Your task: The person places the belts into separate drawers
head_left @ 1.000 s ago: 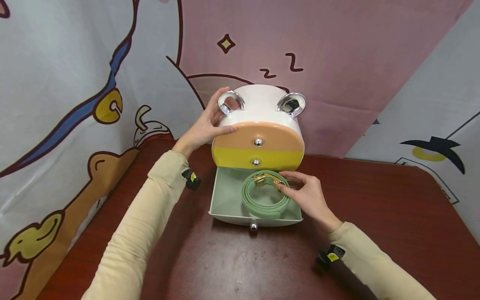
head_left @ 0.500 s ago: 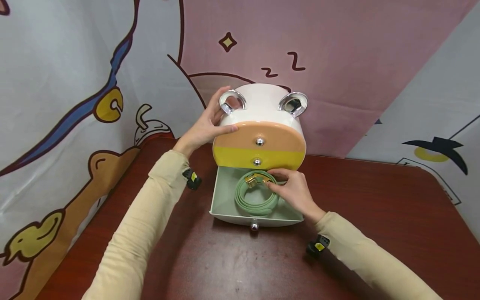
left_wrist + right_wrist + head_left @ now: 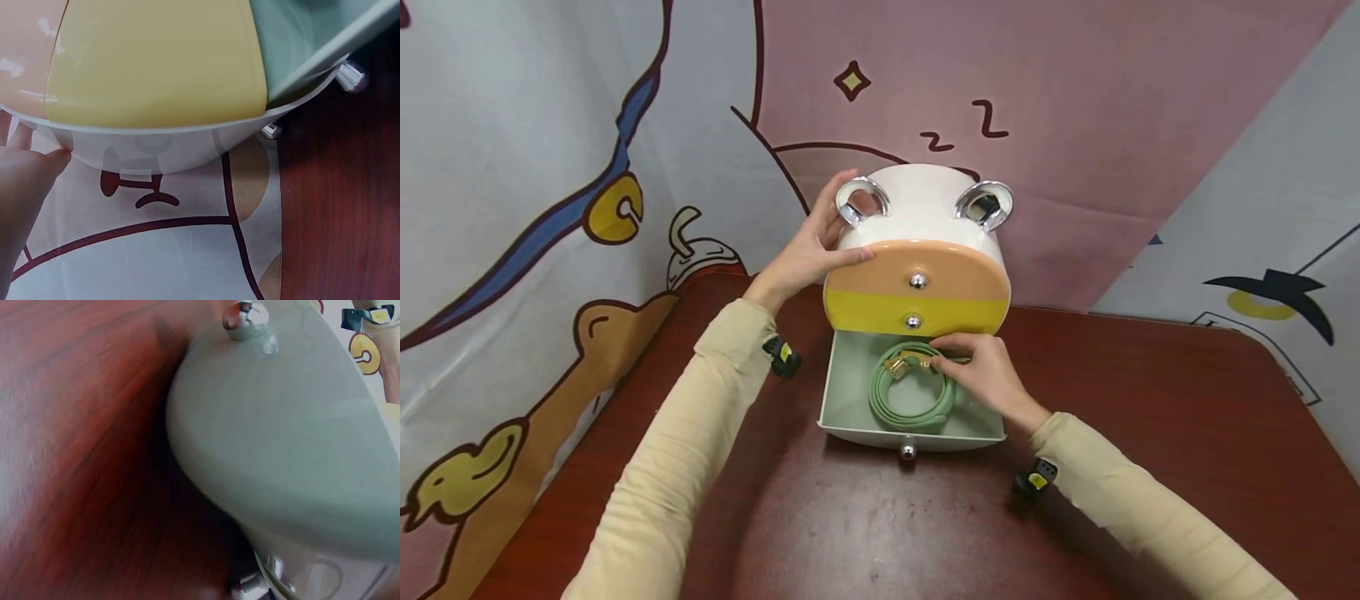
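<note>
A rolled green belt with a gold buckle lies within the pulled-out pale green drawer. My right hand pinches the coil at its right side near the buckle, thumb toward the inside. The drawer belongs to a small white cabinet with silver ring ears and peach and yellow fronts. On the cabinet's upper left side rests my left hand, thumb on the peach front and fingers reaching up behind the ear. The left wrist view shows part of that hand against the cabinet wall.
The cabinet stands on a dark red wooden table, close to a cartoon-printed cloth backdrop. A silver knob sticks out from the drawer's front. Two upper drawers, peach and yellow, are closed.
My right hand has moved left with the belt, from the drawer's right part toward its middle, and the coil sits slightly lower. The left hand has stayed on the cabinet.
</note>
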The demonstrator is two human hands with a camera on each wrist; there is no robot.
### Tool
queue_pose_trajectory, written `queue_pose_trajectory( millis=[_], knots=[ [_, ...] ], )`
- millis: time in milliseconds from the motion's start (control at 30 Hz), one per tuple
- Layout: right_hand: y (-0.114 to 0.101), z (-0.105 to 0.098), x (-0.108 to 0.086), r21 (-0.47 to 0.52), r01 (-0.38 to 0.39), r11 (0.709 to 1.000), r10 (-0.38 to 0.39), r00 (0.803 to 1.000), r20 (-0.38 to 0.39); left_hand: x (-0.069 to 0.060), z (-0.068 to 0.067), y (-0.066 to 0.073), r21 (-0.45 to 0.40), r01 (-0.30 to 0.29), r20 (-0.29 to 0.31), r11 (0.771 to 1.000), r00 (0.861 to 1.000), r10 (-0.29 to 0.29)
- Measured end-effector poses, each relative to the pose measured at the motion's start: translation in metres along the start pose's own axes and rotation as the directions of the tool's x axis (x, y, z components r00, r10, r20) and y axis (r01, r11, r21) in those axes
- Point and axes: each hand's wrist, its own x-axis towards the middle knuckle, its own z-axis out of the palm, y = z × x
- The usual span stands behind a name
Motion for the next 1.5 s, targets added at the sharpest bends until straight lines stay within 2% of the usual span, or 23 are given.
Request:
queue_pose_trajectory(
  millis=[233, 467, 667, 900, 1167, 1333, 1500],
  knots=[
    [0.003, -0.004, 0.000, 0.045, -0.003, 0.999, 0.000, 0.997, 0.076, -0.001, -0.001, 0.000, -0.008, -0.016, 0.001, 1.000, 1.000, 0.016],
    [0.002, -0.008, -0.002, 0.122, 0.001, 0.993, -0.023, 0.984, 0.178, -0.002, -0.001, 0.000, -0.006, -0.013, -0.005, 1.000, 1.000, 0.013],
    [0.002, -0.013, -0.007, 0.194, -0.016, 0.981, -0.025, 0.979, 0.204, 0.000, -0.001, -0.001, -0.013, 0.016, -0.011, 1.000, 1.000, -0.016],
    [-0.003, -0.016, -0.016, 0.197, -0.012, 0.980, -0.032, 0.975, 0.219, -0.001, 0.000, 0.001, 0.009, 0.020, -0.019, 1.000, 1.000, -0.020],
    [-0.017, -0.016, -0.028, 0.240, -0.006, 0.971, -0.051, 0.971, 0.232, -0.002, 0.002, 0.001, 0.024, 0.020, -0.021, 1.000, 1.000, -0.019],
    [-0.027, -0.015, -0.035, 0.249, 0.025, 0.968, -0.085, 0.968, 0.235, -0.002, 0.003, 0.001, 0.023, 0.018, -0.015, 1.000, 1.000, -0.018],
    [-0.033, -0.013, -0.041, 0.298, 0.031, 0.954, -0.115, 0.955, 0.272, -0.003, 0.003, 0.002, 0.008, 0.023, -0.019, 1.000, 1.000, -0.022]
  ],
)
